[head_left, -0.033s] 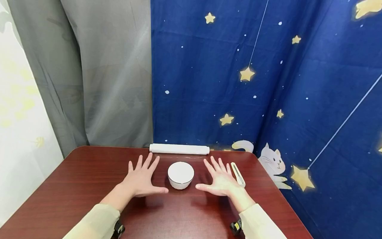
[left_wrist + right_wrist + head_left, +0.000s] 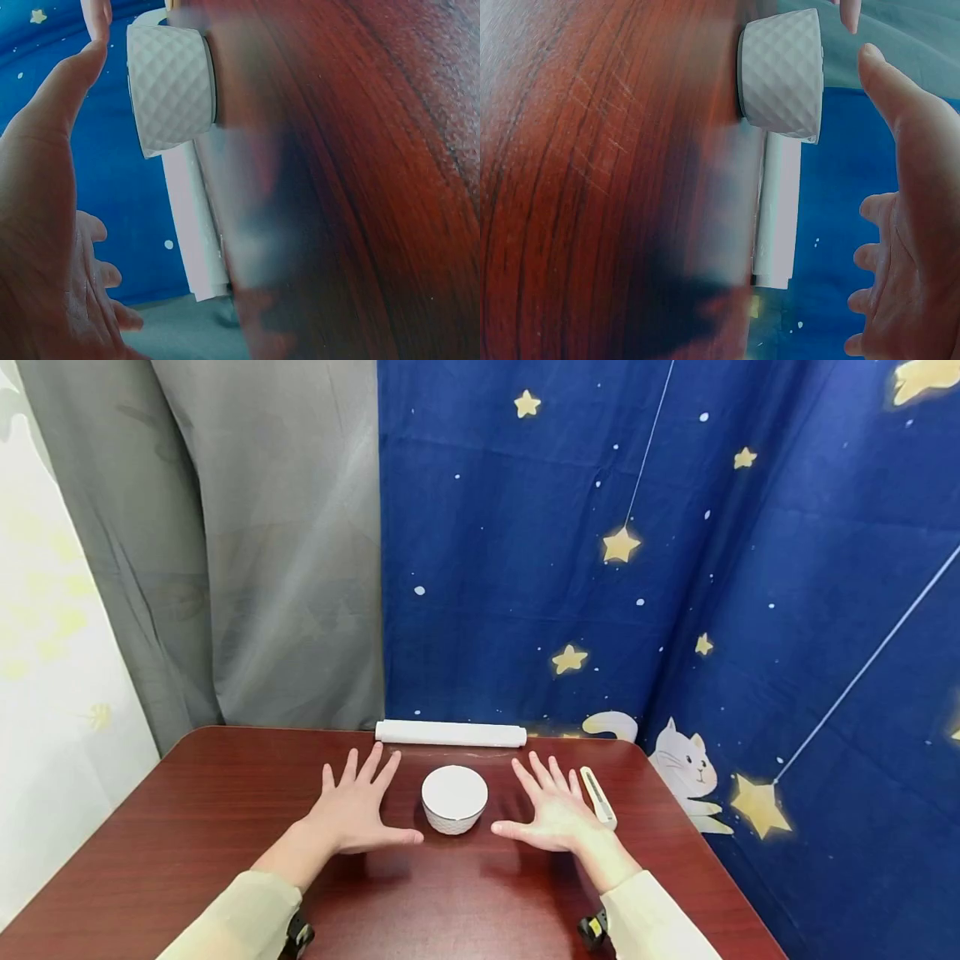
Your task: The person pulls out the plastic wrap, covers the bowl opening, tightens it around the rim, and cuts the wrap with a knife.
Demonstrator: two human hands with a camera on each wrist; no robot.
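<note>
Since the earlier head frame: both hands, the bowl, the roll and the slotted tool lie where they lay; I can make out no shift.
Left hand (image 2: 347, 817): at 9 o'clock of the bowl, back upward, raised over the table, fingers straight and spread, their tips fanning from 11 to 1 o'clock; it holds nothing.
Left thumb: stretched out toward 3 to 4 o'clock, its tip near the bowl's lower left but apart from it.
Right hand (image 2: 557, 820): at 3 o'clock of the bowl, likewise raised, back upward, fingers straight and fanned from 11 to 1 o'clock, gripping nothing.
Right thumb: points to 9 o'clock, tip near the bowl, with a gap between.
White bowl (image 2: 453, 798): upright on the table, between the two hands; its side has a diamond relief, plain in both wrist views.
White roll (image 2: 450, 733): at 12 o'clock of the bowl, lying crosswise along the far edge of the table.
Cream slotted tool (image 2: 598, 799): at 3 o'clock of the bowl, just outside the right hand, slanting from 11 to 5.
Table (image 2: 217, 802): dark red wood grain, glossy.
Sleeves (image 2: 238, 917): cream, reaching in from 7 and 5 o'clock.
Backdrop: grey curtain (image 2: 292, 543) around 11 o'clock, blue starry curtain (image 2: 495, 543) from 12 to 2.
</note>
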